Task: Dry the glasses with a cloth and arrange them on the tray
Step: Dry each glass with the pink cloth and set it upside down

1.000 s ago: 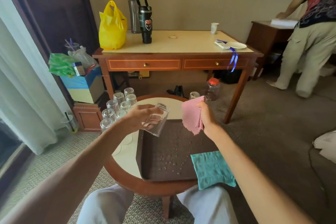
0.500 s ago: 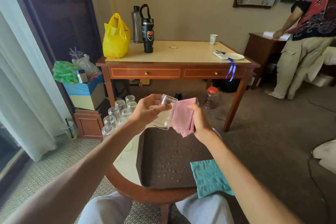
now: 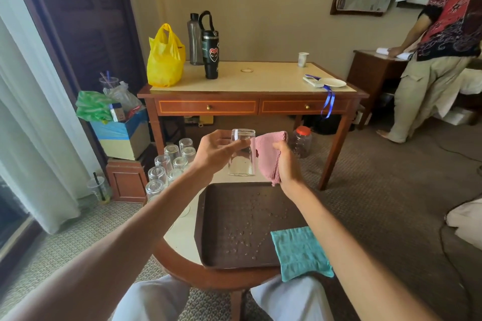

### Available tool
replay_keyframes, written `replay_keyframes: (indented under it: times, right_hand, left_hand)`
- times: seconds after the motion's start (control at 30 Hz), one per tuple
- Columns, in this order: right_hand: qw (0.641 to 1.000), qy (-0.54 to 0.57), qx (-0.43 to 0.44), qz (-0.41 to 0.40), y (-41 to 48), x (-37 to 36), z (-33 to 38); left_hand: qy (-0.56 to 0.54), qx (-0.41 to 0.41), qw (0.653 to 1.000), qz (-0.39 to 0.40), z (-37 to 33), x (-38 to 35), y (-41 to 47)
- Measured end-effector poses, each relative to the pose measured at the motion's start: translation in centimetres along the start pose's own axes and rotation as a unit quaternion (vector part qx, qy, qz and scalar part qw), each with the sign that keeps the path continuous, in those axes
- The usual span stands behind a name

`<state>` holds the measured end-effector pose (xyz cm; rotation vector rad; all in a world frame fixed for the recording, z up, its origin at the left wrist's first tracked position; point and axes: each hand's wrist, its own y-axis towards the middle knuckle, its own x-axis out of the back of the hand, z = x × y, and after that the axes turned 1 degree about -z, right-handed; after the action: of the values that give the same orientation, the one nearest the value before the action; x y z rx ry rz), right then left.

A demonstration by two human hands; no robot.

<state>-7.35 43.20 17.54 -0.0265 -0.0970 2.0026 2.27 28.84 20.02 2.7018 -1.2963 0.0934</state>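
Left hand (image 3: 217, 150) grips first glass (image 3: 242, 152), right hand (image 3: 285, 164) clutches cloth (image 3: 268, 151); tray (image 3: 208, 216) bare, seven glasses (image 3: 169, 164) undried.

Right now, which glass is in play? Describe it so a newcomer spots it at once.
Find the round table bearing the dark brown tray. Above the tray's far edge, the left hand grips a clear glass beside the pink cloth in the right hand. Unlike the cluster of glasses standing at the table's left, it alone is in the air.
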Motion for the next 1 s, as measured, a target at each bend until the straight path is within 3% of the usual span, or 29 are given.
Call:
replay_keyframes:
  times: [0.17, 0.4, 0.6, 0.83, 1.0]
  right_hand:
    - [0.996, 0.062, 0.009, 0.060, -0.5, -1.5, 1.6]
    - [0.966, 0.211, -0.054, 0.139, -0.5, -1.8, 2.6]
    - [0.943, 0.299, -0.103, 0.102, 0.7, -1.3, 1.0]
    - [0.950, 0.289, -0.096, 0.070, 0.9, -1.5, 0.8]
    - [0.943, 0.285, -0.094, 0.146, 0.3, -1.2, 0.9]
  left_hand:
    - [-0.049, 0.030, 0.998, 0.026, 0.7, -1.2, -0.1]
    - [-0.058, 0.031, 0.998, -0.018, 0.9, -2.4, -0.1]
    - [-0.038, 0.006, 0.999, 0.018, 1.3, -2.0, -0.6]
    - [-0.086, -0.015, 0.995, 0.052, 1.5, -2.0, -0.7]
    - [-0.120, 0.002, 0.991, 0.064, 0.7, -1.7, -0.6]
